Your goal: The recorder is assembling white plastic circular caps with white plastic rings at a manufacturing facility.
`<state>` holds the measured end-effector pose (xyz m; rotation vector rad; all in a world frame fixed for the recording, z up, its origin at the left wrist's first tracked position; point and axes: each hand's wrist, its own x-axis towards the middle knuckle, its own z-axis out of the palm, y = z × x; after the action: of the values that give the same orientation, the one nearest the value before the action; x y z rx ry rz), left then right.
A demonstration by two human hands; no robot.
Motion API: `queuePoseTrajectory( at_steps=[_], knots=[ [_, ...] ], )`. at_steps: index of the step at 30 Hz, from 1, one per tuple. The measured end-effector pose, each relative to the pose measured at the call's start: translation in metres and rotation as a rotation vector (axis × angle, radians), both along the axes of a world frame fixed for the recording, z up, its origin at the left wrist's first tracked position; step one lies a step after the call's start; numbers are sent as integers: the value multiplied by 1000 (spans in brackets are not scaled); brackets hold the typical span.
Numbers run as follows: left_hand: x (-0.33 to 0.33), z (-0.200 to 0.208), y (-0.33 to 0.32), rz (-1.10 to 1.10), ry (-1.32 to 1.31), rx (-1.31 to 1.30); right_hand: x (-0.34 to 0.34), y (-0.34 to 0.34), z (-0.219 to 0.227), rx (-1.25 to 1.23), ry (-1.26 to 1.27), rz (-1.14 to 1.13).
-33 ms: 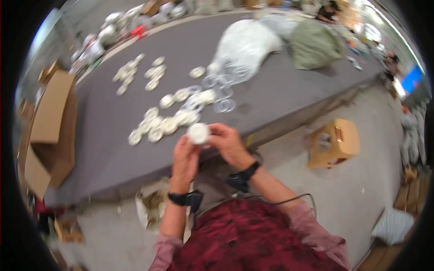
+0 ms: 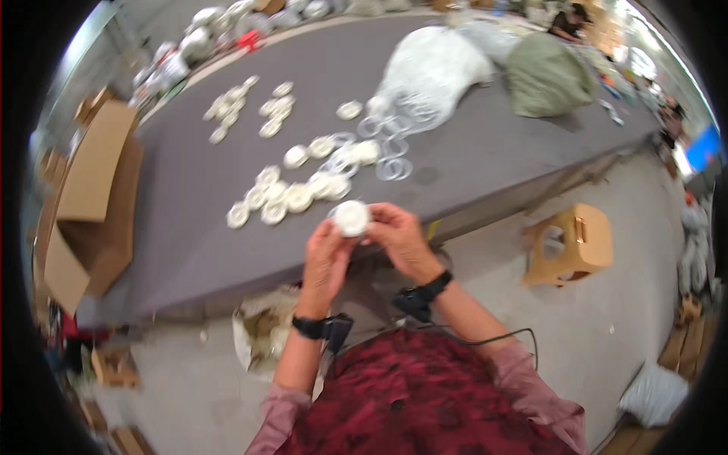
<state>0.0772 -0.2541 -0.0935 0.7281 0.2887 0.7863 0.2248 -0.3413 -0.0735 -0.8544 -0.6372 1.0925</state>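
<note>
Over the table's near edge, both hands hold one round white plastic disc with a raised circular rim. My left hand grips it from the left and below, fingers closed. On its right edge, the fingers of my right hand pinch it. Just beyond the hands lies a cluster of similar cream-white discs. Several clear plastic rings lie loose farther back, some among the discs. Two more groups of discs rest toward the far left. Fine detail on the held disc is blurred.
A grey-covered table stretches away from me. On it are a translucent white bag spilling rings and an olive-green sack. An open cardboard box stands left, a tan stool right. An open sack sits below the table edge.
The whole scene has shifted slightly to the right in the picture, hands included. Both hands keep their hold on the disc; the things on the table lie as before.
</note>
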Motion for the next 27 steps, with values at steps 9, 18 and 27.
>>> queuePoseTrajectory(
  at_steps=[9,18,27],
  knots=[
    [-14,-4,-30,204,252,206,-20,-13,-1,-183,-390,-213],
    [-6,-3,-42,253,226,39,-13,-14,-2,-192,-130,-89],
    [-4,-5,-46,155,170,-196,-12,-22,-25,-205,-352,-194]
  ],
)
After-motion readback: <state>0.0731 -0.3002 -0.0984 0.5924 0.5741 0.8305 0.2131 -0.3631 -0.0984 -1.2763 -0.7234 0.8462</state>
